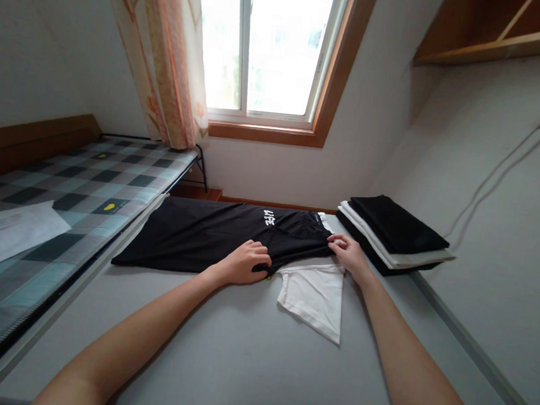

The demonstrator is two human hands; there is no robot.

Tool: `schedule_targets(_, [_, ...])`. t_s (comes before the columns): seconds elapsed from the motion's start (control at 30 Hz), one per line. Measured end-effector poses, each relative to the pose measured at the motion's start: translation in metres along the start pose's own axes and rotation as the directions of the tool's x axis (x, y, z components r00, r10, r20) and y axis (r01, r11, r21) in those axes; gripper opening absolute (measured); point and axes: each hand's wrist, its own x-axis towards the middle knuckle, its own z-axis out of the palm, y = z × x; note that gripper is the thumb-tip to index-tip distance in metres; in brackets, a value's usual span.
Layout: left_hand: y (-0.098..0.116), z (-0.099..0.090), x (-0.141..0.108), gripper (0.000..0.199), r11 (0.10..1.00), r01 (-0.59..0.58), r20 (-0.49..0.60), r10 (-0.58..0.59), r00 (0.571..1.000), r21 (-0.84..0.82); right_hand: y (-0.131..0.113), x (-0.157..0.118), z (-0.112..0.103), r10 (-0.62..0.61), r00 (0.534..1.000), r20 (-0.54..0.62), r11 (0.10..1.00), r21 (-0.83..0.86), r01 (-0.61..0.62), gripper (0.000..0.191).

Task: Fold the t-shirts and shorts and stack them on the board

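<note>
A black garment with white lettering lies flat across the grey table. From under its right part a white sleeve sticks out toward the near side. My left hand rests on the black garment's near edge, its fingers curled and closed on the fabric. At the right end of the garment, my right hand pinches the black cloth between thumb and fingers, just above the white fabric.
Folded black and white clothes are stacked at the table's back right. A bed with a checked cover stands on the left, bearing white papers. Beyond the grey table are a wall and a curtained window.
</note>
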Motion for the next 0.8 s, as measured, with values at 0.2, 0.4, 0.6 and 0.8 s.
schedule_targets(0.2, [0.002, 0.001, -0.001, 0.01, 0.999, -0.028, -0.022, 0.029, 0.999, 0.034, -0.008, -0.002, -0.005, -0.044, 0.999, 0.022, 0.997, -0.059, 0.046, 0.023])
schedule_targets(0.4, [0.003, -0.002, -0.001, 0.031, 0.996, -0.052, -0.011, 0.053, 0.999, 0.072, -0.012, -0.003, -0.01, -0.033, 0.999, 0.042, 0.988, -0.147, 0.039, 0.024])
schedule_targets(0.6, [0.006, -0.007, 0.002, 0.014, 0.985, -0.074, 0.002, 0.075, 0.997, 0.153, -0.007, -0.004, -0.012, 0.017, 0.993, 0.12, 0.992, -0.13, -0.001, 0.035])
schedule_targets(0.8, [0.011, -0.012, 0.007, 0.01, 0.977, -0.007, -0.031, 0.014, 0.999, 0.212, -0.009, -0.004, -0.012, -0.166, 0.982, 0.089, 0.941, -0.284, 0.185, 0.029])
